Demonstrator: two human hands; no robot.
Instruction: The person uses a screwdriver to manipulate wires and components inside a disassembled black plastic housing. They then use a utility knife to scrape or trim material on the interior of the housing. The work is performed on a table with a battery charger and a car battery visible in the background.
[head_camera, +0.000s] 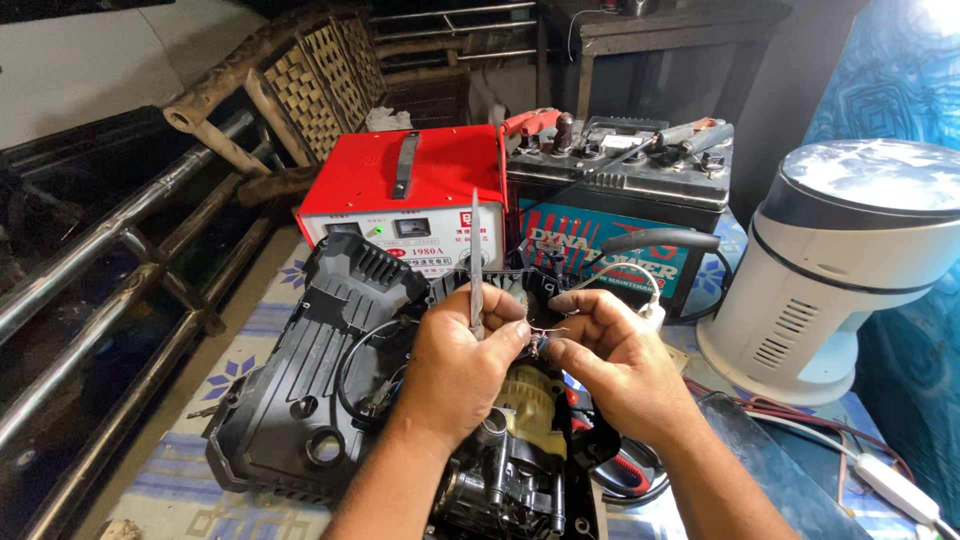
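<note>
Both hands, left (462, 360) and right (610, 355), meet fingertip to fingertip, fingers pinched.

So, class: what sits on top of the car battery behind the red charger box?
On the grey-topped car battery lie a red-handled clamp and a grey-handled clamp, near a row of caps. The terminals under the clamps are covered, so they cannot be seen.
</note>
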